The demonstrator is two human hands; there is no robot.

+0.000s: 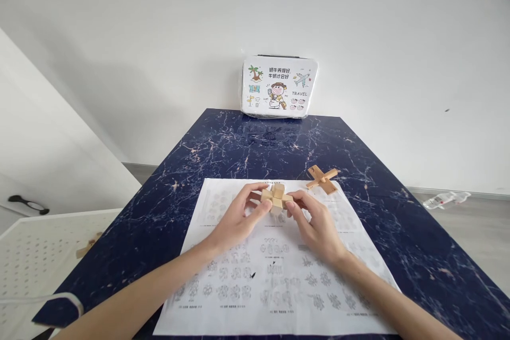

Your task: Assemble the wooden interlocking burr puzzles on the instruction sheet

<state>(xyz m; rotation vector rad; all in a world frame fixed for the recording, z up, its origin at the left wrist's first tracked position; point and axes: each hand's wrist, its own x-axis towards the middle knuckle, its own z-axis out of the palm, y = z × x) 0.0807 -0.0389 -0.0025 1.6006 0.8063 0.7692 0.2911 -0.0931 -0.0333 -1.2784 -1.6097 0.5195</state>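
Both of my hands hold a small wooden interlocking puzzle (277, 197) just above a printed instruction sheet (274, 276). My left hand (238, 219) pinches its left side with thumb and fingers curled round it. From the other side, my right hand (314, 223) grips the puzzle's right end the same way. A second wooden cross-shaped puzzle piece (322, 179) lies on the table by the sheet's far right corner, apart from both hands.
The dark blue marbled table (398, 212) fills the view. A white case with cartoon pictures (279, 86) leans on the wall at the far edge. A white perforated tray (43, 255) with wooden pieces (88, 247) stands at left. A plastic wrapper (444, 200) lies on the floor at right.
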